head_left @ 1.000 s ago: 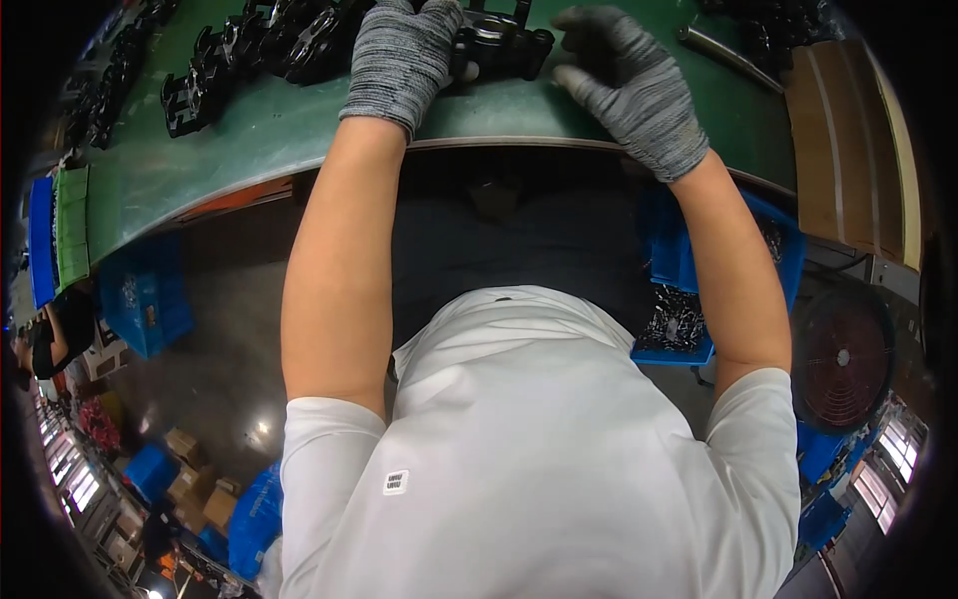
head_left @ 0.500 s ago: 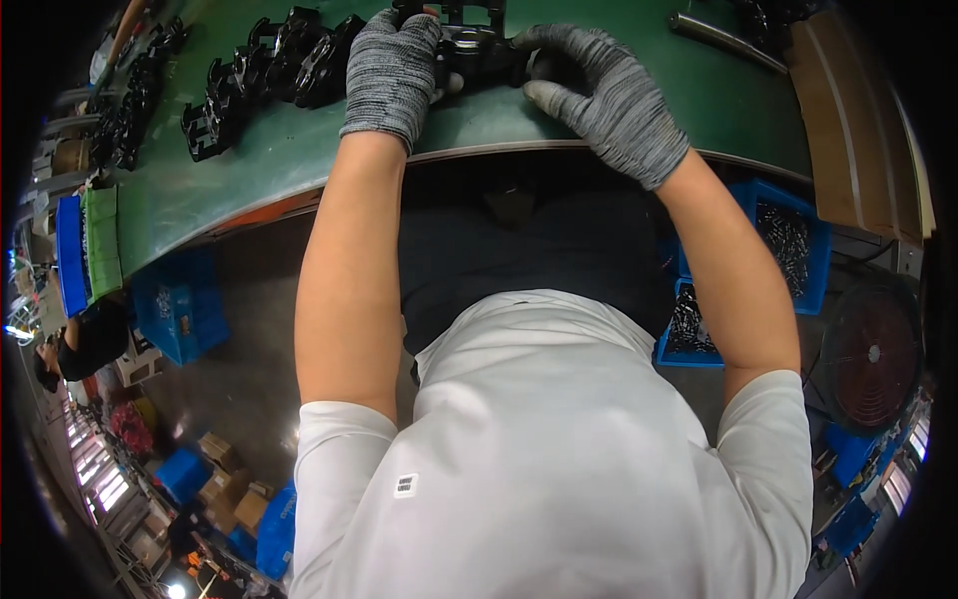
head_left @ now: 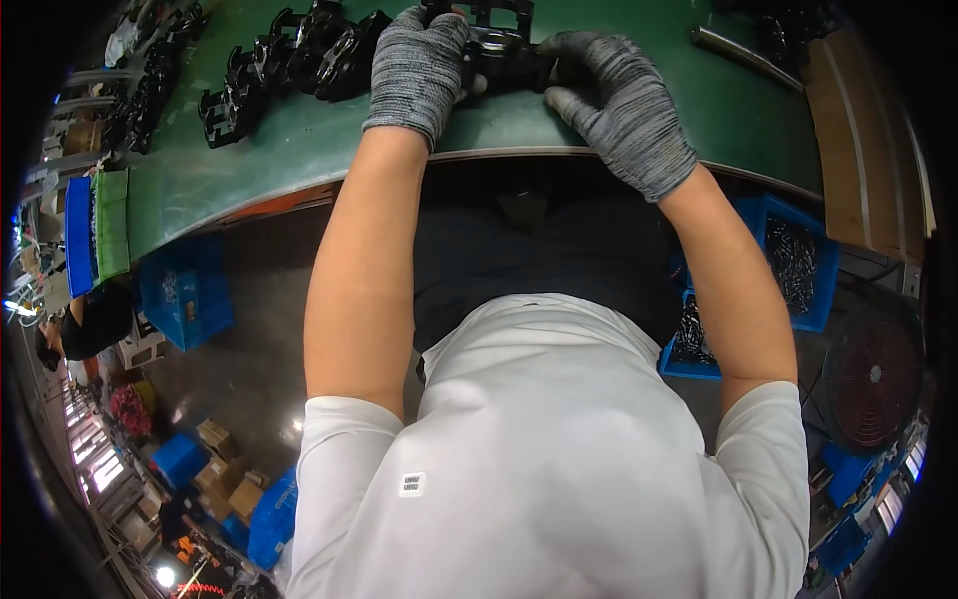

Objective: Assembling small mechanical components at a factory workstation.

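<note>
At the near edge of the green table, both my hands, in grey knitted gloves, are at a black metal part (head_left: 504,62) with an open frame at its far end and a shiny rounded piece in its middle. My left hand (head_left: 419,75) is closed round its left side, the thumb tip showing near the part. Curled at the part's right end is my right hand (head_left: 629,110), fingers above and thumb below; the exact contact there is partly hidden. To the left, several similar black parts (head_left: 344,58) lie in a row on the table.
A metal tube (head_left: 743,57) and cardboard (head_left: 858,140) are at the table's right. Blue bins of small metal pieces (head_left: 793,265) stand below the right edge, near a round fan (head_left: 874,373). At left are a green-and-blue bin (head_left: 112,225) and another person (head_left: 95,324).
The view has shifted slightly, so hands, part and table appear a little farther right. Both hands stay at the same black part, with little visible change in grip.
</note>
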